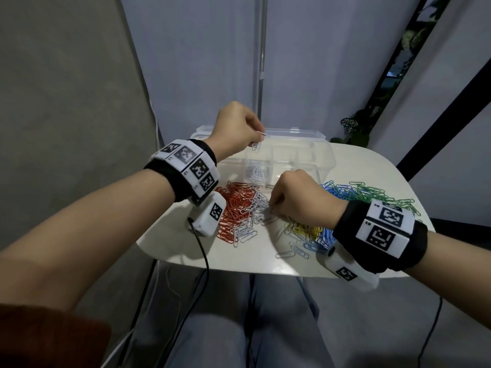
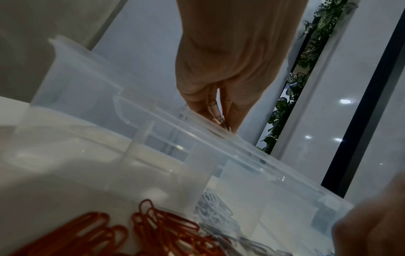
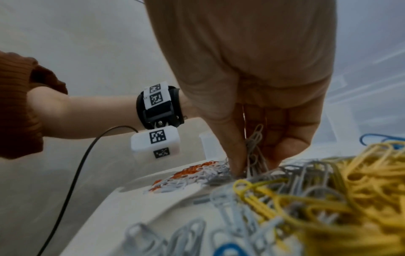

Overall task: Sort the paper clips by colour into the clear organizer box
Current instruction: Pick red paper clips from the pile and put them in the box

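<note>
My left hand [image 1: 236, 128] hovers over the clear organizer box [image 1: 322, 158], pinching a small bunch of white paper clips [image 1: 257, 145] above a compartment that holds more white clips [image 1: 256, 172]. My right hand [image 1: 297, 196] is down on the table, its thumb and fingers pinching several grey clips [image 3: 254, 147] out of the loose pile. Red clips [image 1: 235, 205], white clips [image 1: 248, 229], yellow clips [image 1: 307, 229], blue clips [image 1: 337, 192] and green clips [image 1: 372, 193] lie in loose heaps on the white table [image 1: 186, 243].
The box's open lid [image 1: 295, 132] stands up behind it at the table's far edge. A black cable [image 1: 204, 264] hangs from my left wrist camera over the near table edge. A leafy plant [image 1: 353, 128] stands behind the table on the right.
</note>
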A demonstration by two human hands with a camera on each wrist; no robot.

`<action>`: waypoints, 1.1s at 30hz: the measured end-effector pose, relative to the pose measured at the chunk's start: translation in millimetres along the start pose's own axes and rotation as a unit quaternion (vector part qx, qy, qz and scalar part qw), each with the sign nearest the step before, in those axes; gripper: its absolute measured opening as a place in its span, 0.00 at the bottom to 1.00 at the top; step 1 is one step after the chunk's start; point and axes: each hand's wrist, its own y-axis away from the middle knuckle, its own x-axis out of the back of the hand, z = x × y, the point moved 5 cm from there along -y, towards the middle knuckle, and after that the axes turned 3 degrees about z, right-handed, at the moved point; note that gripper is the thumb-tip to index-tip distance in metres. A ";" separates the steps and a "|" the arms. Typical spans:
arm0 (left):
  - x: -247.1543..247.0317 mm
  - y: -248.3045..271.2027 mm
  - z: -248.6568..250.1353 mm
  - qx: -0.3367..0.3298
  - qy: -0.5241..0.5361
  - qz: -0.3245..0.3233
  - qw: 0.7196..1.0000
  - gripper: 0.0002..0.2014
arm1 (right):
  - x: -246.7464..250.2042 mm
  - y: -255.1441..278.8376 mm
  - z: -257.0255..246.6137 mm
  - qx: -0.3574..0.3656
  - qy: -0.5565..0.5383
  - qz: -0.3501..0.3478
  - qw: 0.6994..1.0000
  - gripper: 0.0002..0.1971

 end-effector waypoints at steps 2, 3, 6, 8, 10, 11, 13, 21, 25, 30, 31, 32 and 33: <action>-1.6 -0.2 0.4 0.004 -0.011 -0.008 1.000 0.05 | 3.5 -1.0 6.7 -0.020 -0.038 0.004 0.999 0.04; -2.9 0.4 1.1 0.003 -0.021 -0.015 1.000 0.05 | 5.5 -1.6 10.9 -0.037 -0.068 0.008 0.997 0.04; -8.6 4.2 5.3 -0.015 -0.060 -0.042 0.997 0.05 | 9.1 -1.0 21.7 -0.101 -0.196 0.010 0.975 0.04; -11.7 7.4 8.6 -0.031 -0.089 -0.053 0.994 0.04 | 11.5 1.0 25.2 -0.127 -0.272 0.012 0.954 0.05; -13.9 9.9 10.9 -0.043 -0.111 -0.061 0.991 0.04 | 15.0 2.0 27.7 -0.146 -0.339 0.017 0.929 0.06; -14.6 10.9 11.5 -0.046 -0.122 -0.066 0.989 0.05 | 17.0 2.2 29.2 -0.158 -0.366 0.018 0.917 0.06; -14.7 12.5 13.0 -0.053 -0.142 -0.073 0.986 0.06 | 20.4 3.1 32.3 -0.186 -0.403 0.019 0.896 0.07; 15.7 23.6 22.3 -0.080 -0.060 0.001 0.995 0.05 | 14.2 11.6 35.0 -0.282 -0.543 -0.051 0.789 0.08; 42.5 53.7 18.8 -0.114 -0.031 0.052 0.992 0.03 | 29.6 10.2 31.1 -0.260 -0.534 -0.046 0.803 0.09; 63.2 89.0 7.9 -0.096 0.013 0.089 0.991 0.01 | 68.0 -14.7 15.4 -0.182 -0.403 0.046 0.896 0.09; 65.7 94.6 6.4 -0.096 0.022 0.099 0.990 0.01 | 71.7 -21.8 12.1 -0.176 -0.370 0.058 0.910 0.10; 67.5 99.1 5.1 -0.096 0.031 0.108 0.989 0.01 | 73.1 -29.3 9.2 -0.174 -0.339 0.063 0.923 0.10; 68.8 103.0 3.8 -0.096 0.040 0.115 0.988 0.01 | 73.0 -36.8 6.4 -0.175 -0.308 0.062 0.933 0.10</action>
